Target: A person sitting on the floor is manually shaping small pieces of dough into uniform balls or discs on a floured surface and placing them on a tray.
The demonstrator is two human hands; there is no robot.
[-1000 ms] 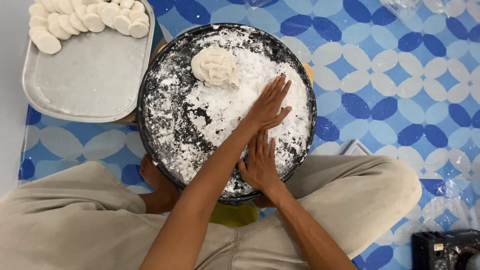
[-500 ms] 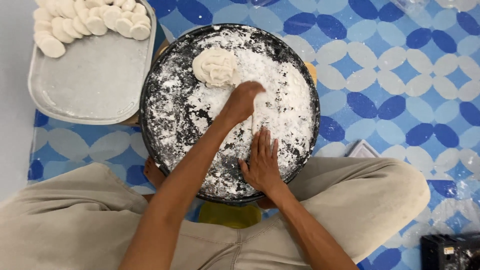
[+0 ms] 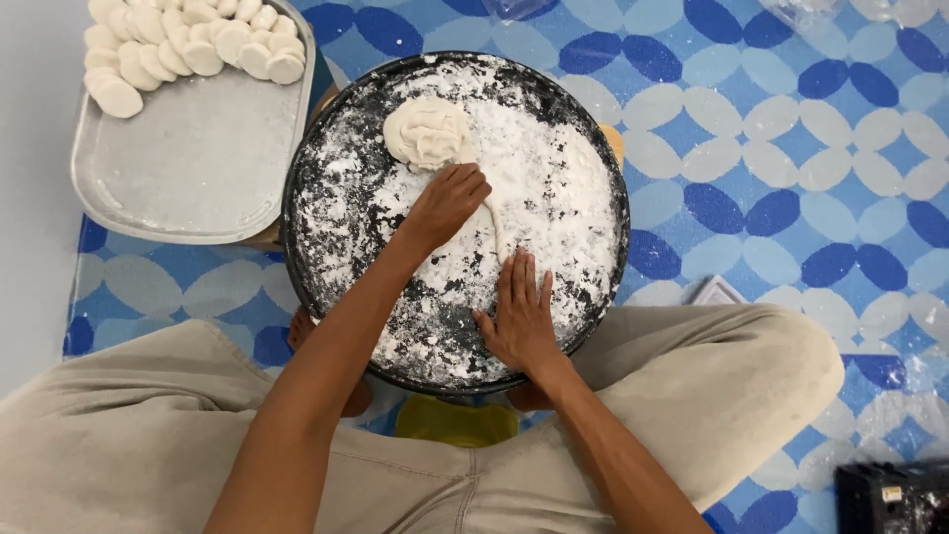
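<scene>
Left hand [image 3: 447, 203]: fingers curled together on the near end of a thin dough rope [image 3: 491, 220], close under the dough lump [image 3: 427, 132]; whether it pinches the rope or only presses on it I cannot tell.
Right hand [image 3: 519, 316]: laid flat, fingers spread apart, on the floured surface at the near edge of the round black tray [image 3: 326, 297]; it grips nothing and seems to steady the tray.
Dough lump: sits toward the far edge of the tray, left of centre, on the flour [image 3: 554, 188], which likely keeps it from sticking.
Dough rope: runs from the lump toward the right hand's fingertips.
Metal tray [image 3: 188, 168]: just left of the black tray, shaped dough discs [image 3: 188, 44] packed along its far edge, within reach.
Floor mat [image 3: 791, 148]: blue patterned, under both trays.
</scene>
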